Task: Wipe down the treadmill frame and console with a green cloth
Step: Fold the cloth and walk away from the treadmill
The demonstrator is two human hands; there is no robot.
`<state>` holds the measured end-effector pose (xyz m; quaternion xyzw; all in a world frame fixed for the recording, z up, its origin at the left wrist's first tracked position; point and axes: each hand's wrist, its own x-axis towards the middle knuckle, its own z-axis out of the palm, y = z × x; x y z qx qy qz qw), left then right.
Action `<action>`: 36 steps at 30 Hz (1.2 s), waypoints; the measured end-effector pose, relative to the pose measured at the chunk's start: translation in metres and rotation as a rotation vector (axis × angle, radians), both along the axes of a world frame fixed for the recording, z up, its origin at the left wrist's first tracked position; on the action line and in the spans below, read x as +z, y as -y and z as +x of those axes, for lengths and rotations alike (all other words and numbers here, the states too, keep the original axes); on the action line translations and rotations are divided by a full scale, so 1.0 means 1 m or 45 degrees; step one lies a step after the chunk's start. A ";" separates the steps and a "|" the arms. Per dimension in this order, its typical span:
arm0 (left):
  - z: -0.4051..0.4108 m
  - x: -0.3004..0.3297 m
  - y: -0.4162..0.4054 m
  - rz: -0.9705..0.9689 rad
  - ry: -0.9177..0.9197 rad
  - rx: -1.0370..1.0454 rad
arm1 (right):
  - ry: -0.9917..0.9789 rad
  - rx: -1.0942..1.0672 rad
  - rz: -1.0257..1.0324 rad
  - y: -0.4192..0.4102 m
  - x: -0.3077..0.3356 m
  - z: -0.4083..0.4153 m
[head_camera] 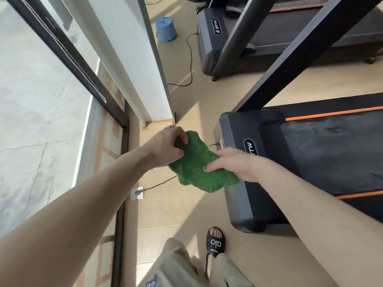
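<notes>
Both hands hold the green cloth (196, 164) in the air above the floor (176, 208). The left hand (165, 147) pinches its 10 o'clock corner; the right hand (234, 162) grips its 3 o'clock edge. The cloth is fuzzy, crumpled, bright green. The treadmill (244, 183) stands just to its 3 o'clock.

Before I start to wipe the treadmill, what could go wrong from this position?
1. A black cable runs across the floor from the floor socket, just ahead of your sandal. You might trip on it or pull out the plug.
2. Both the left hand and the right hand hold the green cloth, so no hand is free to steady you.
3. The treadmill base corner is close to your foot; open toes could hit it.
</notes>
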<state>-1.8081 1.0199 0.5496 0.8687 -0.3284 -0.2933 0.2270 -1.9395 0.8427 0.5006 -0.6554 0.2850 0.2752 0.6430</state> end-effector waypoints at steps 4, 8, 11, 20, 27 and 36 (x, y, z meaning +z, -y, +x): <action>0.082 0.002 0.050 -0.009 0.021 -0.013 | 0.044 -0.053 -0.071 0.055 0.004 0.082; 0.182 -0.001 0.104 -0.035 0.087 -0.030 | 0.136 -0.260 -0.140 0.111 0.001 0.180; 0.268 -0.013 0.150 -0.029 0.091 -0.037 | 0.183 -0.453 -0.146 0.153 -0.006 0.261; 0.450 -0.016 0.269 0.067 0.122 -0.074 | 0.158 -0.753 -0.031 0.257 -0.012 0.439; 0.578 -0.023 0.373 0.115 0.110 0.037 | 0.207 -0.853 0.070 0.362 -0.018 0.569; 0.785 -0.112 0.543 0.122 0.088 0.389 | 0.244 -0.857 0.011 0.536 -0.109 0.813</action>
